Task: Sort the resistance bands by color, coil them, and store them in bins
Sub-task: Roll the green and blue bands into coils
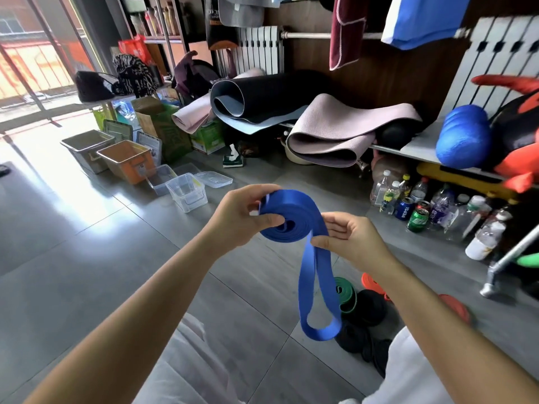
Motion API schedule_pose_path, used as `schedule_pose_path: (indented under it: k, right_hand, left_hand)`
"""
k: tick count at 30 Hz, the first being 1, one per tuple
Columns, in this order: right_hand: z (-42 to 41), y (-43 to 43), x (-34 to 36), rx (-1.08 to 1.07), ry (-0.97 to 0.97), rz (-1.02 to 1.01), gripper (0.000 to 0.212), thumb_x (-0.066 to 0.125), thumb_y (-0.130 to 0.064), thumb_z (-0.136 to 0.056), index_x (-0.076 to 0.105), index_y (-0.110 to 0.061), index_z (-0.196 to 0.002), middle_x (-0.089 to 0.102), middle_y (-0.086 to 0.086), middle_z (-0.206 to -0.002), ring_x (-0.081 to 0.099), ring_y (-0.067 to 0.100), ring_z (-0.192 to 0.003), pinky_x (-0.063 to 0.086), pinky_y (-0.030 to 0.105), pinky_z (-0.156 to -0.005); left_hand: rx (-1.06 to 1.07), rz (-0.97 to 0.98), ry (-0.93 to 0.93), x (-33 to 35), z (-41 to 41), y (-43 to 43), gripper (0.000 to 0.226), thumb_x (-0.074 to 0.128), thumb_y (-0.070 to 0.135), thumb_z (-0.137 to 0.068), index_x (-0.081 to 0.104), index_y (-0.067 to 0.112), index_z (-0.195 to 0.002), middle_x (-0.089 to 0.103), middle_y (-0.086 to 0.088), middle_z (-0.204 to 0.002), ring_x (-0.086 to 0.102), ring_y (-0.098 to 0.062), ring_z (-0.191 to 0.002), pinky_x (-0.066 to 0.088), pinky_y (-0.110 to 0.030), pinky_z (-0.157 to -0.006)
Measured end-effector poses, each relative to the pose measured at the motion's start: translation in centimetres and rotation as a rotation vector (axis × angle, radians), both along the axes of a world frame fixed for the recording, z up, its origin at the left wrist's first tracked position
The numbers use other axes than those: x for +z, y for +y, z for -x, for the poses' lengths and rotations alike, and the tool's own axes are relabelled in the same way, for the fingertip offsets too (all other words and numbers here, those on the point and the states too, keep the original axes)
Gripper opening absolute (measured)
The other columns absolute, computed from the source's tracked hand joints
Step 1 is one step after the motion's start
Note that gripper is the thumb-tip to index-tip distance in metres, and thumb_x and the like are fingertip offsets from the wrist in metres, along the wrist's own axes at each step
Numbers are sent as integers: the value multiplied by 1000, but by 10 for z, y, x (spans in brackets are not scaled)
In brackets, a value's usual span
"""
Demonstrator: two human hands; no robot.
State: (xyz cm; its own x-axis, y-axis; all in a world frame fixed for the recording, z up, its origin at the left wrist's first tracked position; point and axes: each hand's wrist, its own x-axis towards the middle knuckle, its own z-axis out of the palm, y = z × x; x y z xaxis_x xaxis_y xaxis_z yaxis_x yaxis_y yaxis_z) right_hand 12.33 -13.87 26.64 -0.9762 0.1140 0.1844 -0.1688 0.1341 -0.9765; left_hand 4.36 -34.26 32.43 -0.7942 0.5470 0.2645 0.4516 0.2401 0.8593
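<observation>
A blue resistance band (294, 220) is partly wound into a flat coil in mid-air over the floor. My left hand (242, 217) grips the coil, thumb pressed at its centre. My right hand (347, 237) pinches the band where it leaves the coil. A long loose loop hangs down from there to about knee height. On the floor by my right knee lie a green band (345, 295), black bands (370, 310) and orange-red bands (372, 282). Clear plastic bins (186, 192), an orange bin (125, 161) and a grey bin (87, 147) stand on the floor at the far left.
Rolled yoga mats (329, 132) and a blue foam roller (463, 138) lie on a low shelf ahead. Bottles and cans (420, 208) crowd the floor at the right. A metal rack leg (493, 272) stands near my right arm. Grey floor tiles (87, 258) stretch to the left.
</observation>
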Motion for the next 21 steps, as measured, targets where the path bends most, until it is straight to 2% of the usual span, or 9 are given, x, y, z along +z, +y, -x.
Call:
schedule_pose_path:
  k: [2, 7, 9, 11, 14, 16, 18, 19, 21]
  right_hand:
    - [1, -2, -3, 5, 27, 89, 50, 80, -29, -50, 65, -33, -97, 74, -9, -97, 68, 4, -91, 53, 17, -80]
    - [3, -9, 8, 39, 134, 275, 34, 75, -20, -63, 71, -26, -96, 74, -2, -99, 69, 12, -95, 52, 18, -78]
    - [4, -9, 14, 36, 137, 255, 33, 75, -19, -64, 71, -24, -97, 74, 1, -99, 70, 15, -93, 53, 20, -77]
    - [7, -7, 17, 53, 110, 211, 33, 75, -21, -63, 70, -23, -96, 74, 1, -97, 70, 16, -91, 53, 23, -77]
    - [11, -7, 14, 96, 46, 119, 31, 78, -16, -68, 69, -26, -96, 74, -2, -95, 70, 15, -91, 55, 23, -77]
    - [15, -11, 10, 122, 12, 44, 33, 77, -7, -73, 68, -26, -98, 74, -3, -97, 70, 15, -92, 55, 25, -80]
    - [17, -15, 7, 133, -3, 18, 35, 79, -8, -71, 67, -25, -100, 74, -2, -98, 70, 15, -94, 55, 25, -80]
    - [17, -16, 7, 135, -9, 33, 37, 80, -13, -68, 67, -26, -100, 74, -2, -98, 70, 15, -93, 55, 24, -78]
    - [15, -16, 7, 135, -19, 97, 47, 85, -25, -61, 64, -27, -103, 74, -2, -98, 70, 16, -93, 54, 22, -75]
  left_hand:
    - [25, -203, -164, -6, -4, 4, 46, 73, -6, -72, 66, 29, -101, 71, 6, -95, 66, -22, -92, 56, -38, -78]
    - [-145, -593, -522, -21, -17, 10, 37, 68, 2, -76, 64, 17, -109, 70, -5, -101, 66, -21, -94, 57, -39, -80]
    - [-139, -611, -590, -25, -22, 13, 34, 69, 1, -77, 63, 19, -106, 70, -2, -99, 66, -21, -94, 57, -35, -79]
    - [-30, -366, -363, -21, -20, 11, 41, 69, 3, -79, 54, 20, -114, 63, 2, -110, 61, -20, -102, 56, -29, -81]
    - [23, 225, 366, -9, -11, 3, 80, 77, 16, -76, 32, 34, -139, 41, 5, -135, 44, -16, -121, 46, -28, -91]
    - [-41, 570, 685, 2, -9, 6, 83, 73, 25, -77, 27, 40, -143, 39, 8, -136, 41, -17, -123, 44, -31, -85]
    - [-79, 833, 779, 9, -8, 12, 71, 65, 30, -82, 28, 43, -141, 44, 8, -127, 47, -18, -115, 44, -31, -75]
    - [-94, 884, 767, 12, -7, 14, 65, 63, 30, -83, 32, 43, -139, 46, 7, -123, 51, -19, -110, 43, -30, -73]
    - [-92, 788, 644, 12, -4, 11, 58, 64, 27, -83, 42, 41, -134, 49, 7, -117, 54, -19, -101, 42, -28, -74]
